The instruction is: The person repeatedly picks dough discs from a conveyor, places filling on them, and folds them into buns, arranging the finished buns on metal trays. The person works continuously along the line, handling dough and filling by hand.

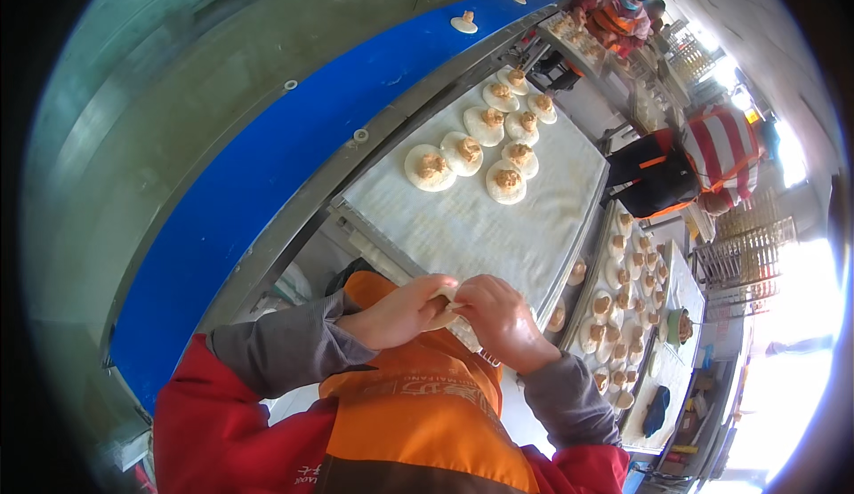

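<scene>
Pale dough wrapper [439,321], brown filling [443,295] showing, held in midair

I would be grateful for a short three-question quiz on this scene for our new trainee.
1. What do the left hand and right hand hold between them?
2. True or false: the long belt beyond the table is red.
3. On that table, where does the filling sit?
A) Under the dough rounds
B) On top of them
C) In a separate bowl

Key: 1. A piece of dough; 2. False, it is blue; 3. B
</scene>
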Motion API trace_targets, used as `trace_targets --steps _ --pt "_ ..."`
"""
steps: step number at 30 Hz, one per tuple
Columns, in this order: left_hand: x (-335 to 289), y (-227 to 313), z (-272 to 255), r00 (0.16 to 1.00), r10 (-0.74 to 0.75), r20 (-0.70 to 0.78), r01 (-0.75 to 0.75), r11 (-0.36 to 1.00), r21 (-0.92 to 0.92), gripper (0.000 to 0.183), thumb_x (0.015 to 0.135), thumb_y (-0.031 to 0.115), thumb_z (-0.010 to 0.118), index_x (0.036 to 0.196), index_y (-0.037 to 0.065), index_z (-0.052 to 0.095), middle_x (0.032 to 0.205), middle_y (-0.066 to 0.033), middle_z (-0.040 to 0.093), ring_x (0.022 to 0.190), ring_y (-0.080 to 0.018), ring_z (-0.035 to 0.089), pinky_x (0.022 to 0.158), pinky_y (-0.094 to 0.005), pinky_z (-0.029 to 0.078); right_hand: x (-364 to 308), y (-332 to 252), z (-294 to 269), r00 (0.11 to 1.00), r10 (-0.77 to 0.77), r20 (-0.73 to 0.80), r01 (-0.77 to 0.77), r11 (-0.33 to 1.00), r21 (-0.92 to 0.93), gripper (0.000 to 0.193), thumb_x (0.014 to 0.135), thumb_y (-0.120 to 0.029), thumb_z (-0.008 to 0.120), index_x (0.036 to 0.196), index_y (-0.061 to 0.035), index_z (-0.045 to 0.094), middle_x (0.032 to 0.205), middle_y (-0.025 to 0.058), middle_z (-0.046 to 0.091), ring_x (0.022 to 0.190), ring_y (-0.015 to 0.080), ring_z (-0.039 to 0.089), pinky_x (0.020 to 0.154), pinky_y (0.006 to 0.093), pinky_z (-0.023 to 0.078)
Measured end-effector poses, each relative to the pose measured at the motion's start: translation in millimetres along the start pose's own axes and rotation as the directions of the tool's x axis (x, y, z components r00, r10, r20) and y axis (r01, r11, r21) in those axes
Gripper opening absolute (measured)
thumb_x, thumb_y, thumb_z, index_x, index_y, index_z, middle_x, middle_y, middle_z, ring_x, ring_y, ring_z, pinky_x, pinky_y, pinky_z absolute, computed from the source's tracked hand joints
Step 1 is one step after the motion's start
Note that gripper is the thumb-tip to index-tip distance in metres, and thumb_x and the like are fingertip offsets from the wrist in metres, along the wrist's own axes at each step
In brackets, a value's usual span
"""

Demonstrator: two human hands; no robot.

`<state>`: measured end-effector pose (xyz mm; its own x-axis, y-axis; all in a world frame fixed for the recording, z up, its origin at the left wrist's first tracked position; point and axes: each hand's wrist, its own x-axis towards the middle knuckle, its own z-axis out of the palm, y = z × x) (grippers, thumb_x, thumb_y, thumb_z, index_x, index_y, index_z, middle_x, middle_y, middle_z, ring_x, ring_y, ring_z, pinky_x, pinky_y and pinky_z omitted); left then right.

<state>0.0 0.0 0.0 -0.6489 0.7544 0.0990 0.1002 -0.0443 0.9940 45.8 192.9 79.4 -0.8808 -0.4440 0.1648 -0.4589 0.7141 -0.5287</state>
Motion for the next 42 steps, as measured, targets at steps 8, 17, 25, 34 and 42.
trace_targets --steps 8,17,25,34,42 --pt "-5 13 11 0.947 -0.303 -0.102 0.234 0.873 -0.428 0.035 0.104 0.006 0.044 0.139 0.001 0.046 0.107 -0.0125 0.063 0.094 -0.025 0.062 0.088 -0.0354 0.049 4 0 -5 0.992 -0.053 -0.117 0.044 0.996 -0.084 0.022 0.082 0.001 0.072 0.1 -0.0014 0.059 0.091 0.0138 0.063 0.085 0.0327 0.064 0.072 0.038 0.052" --pt "-4 13 2 0.999 -0.042 0.019 0.036 0.969 0.246 0.038 0.099 0.001 0.048 0.137 0.001 0.047 0.128 -0.0136 0.054 0.118 -0.0242 0.055 0.104 -0.0326 0.042 5 -5 -5 0.99 -0.138 -0.038 0.137 0.99 -0.013 0.025 0.08 0.005 0.069 0.101 -0.0026 0.06 0.092 0.0135 0.064 0.08 0.0323 0.064 0.07 0.0378 0.052" --pt "-4 15 9 0.93 -0.367 0.007 0.232 0.573 -0.786 0.034 0.109 0.029 0.037 0.129 0.008 0.053 0.118 -0.0096 0.055 0.102 -0.0159 0.058 0.076 -0.0313 0.053 17 5 0 0.996 -0.017 -0.082 0.01 0.997 -0.077 0.019 0.082 0.001 0.067 0.1 -0.0019 0.062 0.091 0.0125 0.063 0.081 0.0331 0.065 0.073 0.0385 0.054" --pt "22 -1 13 0.922 -0.371 -0.11 0.153 0.611 -0.777 0.037 0.11 0.041 0.034 0.11 0.011 0.055 0.09 -0.0031 0.057 0.066 -0.0088 0.05 0.053 -0.0233 0.043 26 18 -3 0.998 -0.055 -0.025 0.052 0.992 -0.112 0.02 0.084 -0.003 0.071 0.101 -0.0045 0.06 0.092 0.0097 0.064 0.083 0.0294 0.067 0.072 0.0372 0.054" --pt "37 -7 14 0.94 -0.333 -0.072 0.127 0.538 -0.833 0.053 0.108 0.055 0.027 0.125 0.011 0.052 0.095 -0.0046 0.058 0.075 -0.0112 0.053 0.065 -0.0263 0.045 18 22 -5 0.97 0.237 -0.057 -0.206 0.921 0.33 0.08 0.074 -0.018 0.088 0.143 -0.0085 0.048 0.123 0.0112 0.064 0.115 0.0249 0.062 0.091 0.0365 0.05"
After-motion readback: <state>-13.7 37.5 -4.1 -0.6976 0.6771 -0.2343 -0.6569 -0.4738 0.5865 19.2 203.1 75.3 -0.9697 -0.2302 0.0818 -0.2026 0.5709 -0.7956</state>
